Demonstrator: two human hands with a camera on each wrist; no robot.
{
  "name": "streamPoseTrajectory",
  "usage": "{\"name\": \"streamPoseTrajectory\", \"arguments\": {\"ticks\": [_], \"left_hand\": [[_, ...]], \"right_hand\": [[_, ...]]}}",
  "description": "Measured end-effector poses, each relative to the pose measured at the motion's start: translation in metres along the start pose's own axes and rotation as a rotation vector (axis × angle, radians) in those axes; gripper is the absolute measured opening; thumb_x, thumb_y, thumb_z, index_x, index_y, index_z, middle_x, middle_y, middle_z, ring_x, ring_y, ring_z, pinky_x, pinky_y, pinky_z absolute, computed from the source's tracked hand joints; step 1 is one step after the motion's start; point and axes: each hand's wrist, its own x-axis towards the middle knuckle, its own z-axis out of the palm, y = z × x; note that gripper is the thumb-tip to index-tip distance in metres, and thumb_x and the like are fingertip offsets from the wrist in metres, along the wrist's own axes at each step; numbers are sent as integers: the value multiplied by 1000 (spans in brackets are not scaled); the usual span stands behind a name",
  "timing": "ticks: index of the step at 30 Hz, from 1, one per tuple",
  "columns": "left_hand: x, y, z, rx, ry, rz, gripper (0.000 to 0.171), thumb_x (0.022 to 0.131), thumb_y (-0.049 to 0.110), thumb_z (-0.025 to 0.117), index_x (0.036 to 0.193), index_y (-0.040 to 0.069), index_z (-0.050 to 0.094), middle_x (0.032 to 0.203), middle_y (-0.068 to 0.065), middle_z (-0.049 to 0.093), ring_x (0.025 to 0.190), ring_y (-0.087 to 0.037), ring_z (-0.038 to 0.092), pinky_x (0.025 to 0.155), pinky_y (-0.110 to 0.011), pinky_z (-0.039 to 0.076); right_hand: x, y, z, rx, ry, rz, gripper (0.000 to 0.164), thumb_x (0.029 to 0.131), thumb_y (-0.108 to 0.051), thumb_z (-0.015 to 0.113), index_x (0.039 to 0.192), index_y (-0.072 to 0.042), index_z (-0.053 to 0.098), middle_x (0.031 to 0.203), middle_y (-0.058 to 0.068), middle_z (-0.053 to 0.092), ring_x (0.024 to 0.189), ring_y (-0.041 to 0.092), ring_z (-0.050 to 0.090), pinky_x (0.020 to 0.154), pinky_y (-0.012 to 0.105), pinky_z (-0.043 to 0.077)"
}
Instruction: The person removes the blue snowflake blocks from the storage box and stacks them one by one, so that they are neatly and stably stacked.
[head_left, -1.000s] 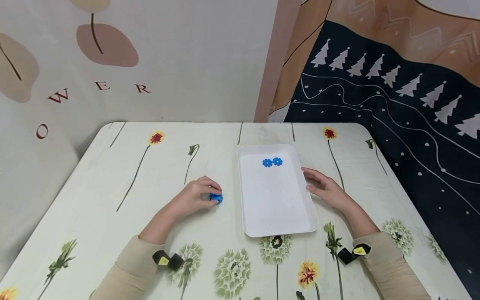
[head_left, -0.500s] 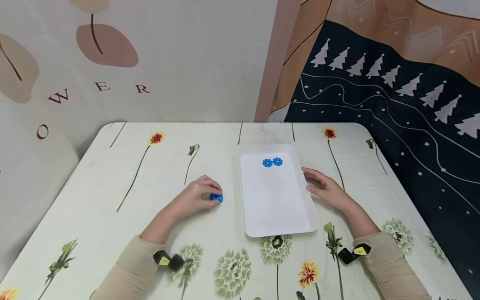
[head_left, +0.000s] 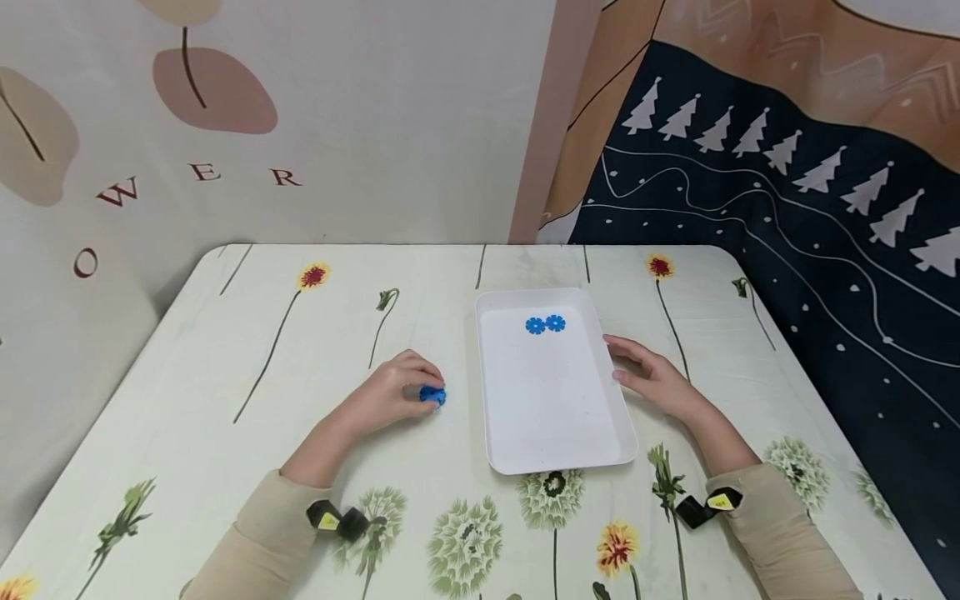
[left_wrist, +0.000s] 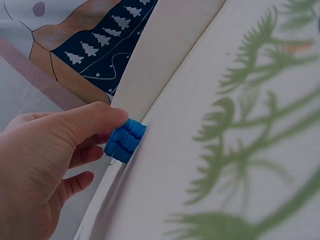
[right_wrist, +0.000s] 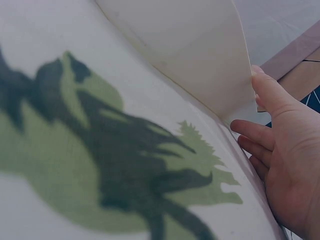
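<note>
My left hand [head_left: 392,392] pinches a small stack of blue snowflake discs [head_left: 432,396] between thumb and fingers, low over the cloth to the left of the tray. In the left wrist view the stack [left_wrist: 126,140] shows several ridged layers, its near side partly covered by the thumb. To the right, my right hand [head_left: 654,382] touches the side wall of a white rectangular tray [head_left: 555,417] with its fingertips, fingers loosely extended. Two blue snowflake discs [head_left: 545,324] lie side by side near the tray's far end.
A flower-printed cloth [head_left: 420,467] covers the table. Behind it stands a pale wall [head_left: 375,125] with printed letters, and a dark hanging [head_left: 750,217] with white trees lies along the right edge. Each sleeve carries a black wrist camera [head_left: 337,521].
</note>
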Motion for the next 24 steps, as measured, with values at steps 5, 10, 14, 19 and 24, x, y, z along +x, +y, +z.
{"name": "streamPoseTrajectory", "arguments": {"ticks": [5,10,14,19,24], "left_hand": [[0,2,-2,-7,11,-8,25,76,10,80,100,4,74,104,1,65,101,-15,53,85,-35,48],[2,7,-6,-6,56,-13,26,77,13,80,101,4,74,104,2,65,102,-16,53,86,-38,46],[8,13,-10,-7,129,25,24,77,9,79,100,2,73,101,-1,66,100,-20,55,84,-40,47],[19,22,-14,-17,163,21,23,78,8,78,100,2,73,98,-1,68,98,-18,56,83,-37,48],[37,32,-16,-12,164,-26,23,82,11,76,103,3,72,99,-1,67,97,-19,57,79,-40,50]], "right_hand": [[0,0,0,-2,-2,-3,56,96,-10,58,148,-9,36,142,20,42,133,34,35,107,46,26],[1,1,0,-3,-3,-12,57,96,-9,58,148,-8,35,142,21,43,133,35,35,107,41,27],[1,1,0,7,-4,-11,56,96,-11,57,148,-9,36,142,20,43,133,34,35,107,48,25],[2,2,0,19,-4,-7,55,97,-12,57,147,-8,36,142,21,42,134,35,34,107,54,22],[1,2,0,17,-3,0,55,97,-12,57,147,-8,36,143,22,41,134,36,33,107,53,22]]}}
